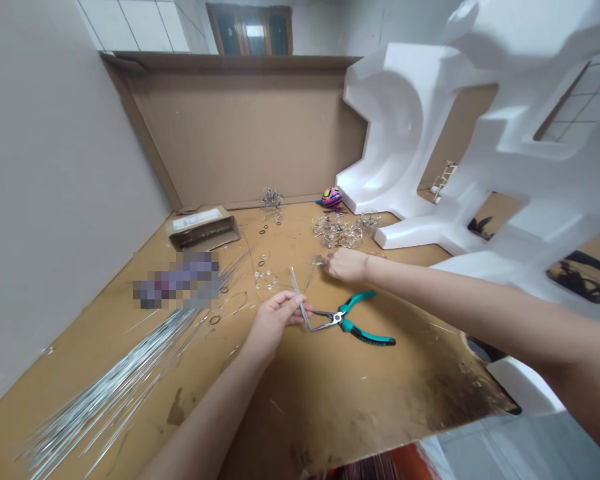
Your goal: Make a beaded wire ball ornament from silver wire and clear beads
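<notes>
My left hand pinches a silvery metal wire bent into an L shape; it may be more than one strand. Right beside it lie pliers with teal and black handles, spread apart on the board, their jaws close to the wire's bend. Farther forward, my right hand reaches down to the surface with its fingers drawn together at some small dark bits; what they grip, if anything, is too small to make out. A tangle of curled wire pieces lies just beyond that hand.
Long straight wires lie in a bundle at the left. Behind them are a blurred purple item and a small cardboard box. A colourful striped object sits by white foam packing. A cardboard wall closes the back.
</notes>
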Tool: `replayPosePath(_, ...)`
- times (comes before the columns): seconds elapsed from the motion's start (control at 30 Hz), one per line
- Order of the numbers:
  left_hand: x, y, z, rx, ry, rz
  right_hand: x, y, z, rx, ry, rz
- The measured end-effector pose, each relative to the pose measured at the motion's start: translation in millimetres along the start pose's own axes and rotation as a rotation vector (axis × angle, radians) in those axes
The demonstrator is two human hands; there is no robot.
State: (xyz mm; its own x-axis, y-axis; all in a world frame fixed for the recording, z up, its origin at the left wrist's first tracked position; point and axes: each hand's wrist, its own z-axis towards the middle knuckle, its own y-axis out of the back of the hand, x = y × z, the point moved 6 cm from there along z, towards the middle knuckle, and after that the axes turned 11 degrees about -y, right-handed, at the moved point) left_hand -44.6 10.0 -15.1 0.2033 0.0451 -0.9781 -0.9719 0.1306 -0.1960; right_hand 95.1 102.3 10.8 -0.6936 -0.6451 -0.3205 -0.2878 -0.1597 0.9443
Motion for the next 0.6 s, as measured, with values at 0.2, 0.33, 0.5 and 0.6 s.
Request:
replayPosePath(0.2, 0, 0.3, 0, 0.006, -0.01, 0.002, -16, 18, -1, -0.052, -0.156, 0.168)
replayPosePath(0.33, -4, 0.1, -1, -0.011, -0.031, 0.026, -24, 50, -15, -0.132, -0.271, 0.379)
replayPosePath(0.5, -10, -2.9, -3, -0.008, -0.074, 0.077, 9, 53, -48, -0.087, -0.249, 1.335)
replayPosePath(0.6, -12, -8.7, -6, 0.029, -0.094, 0.113, 37, 36, -66, -0.01, -0.248, 1.663)
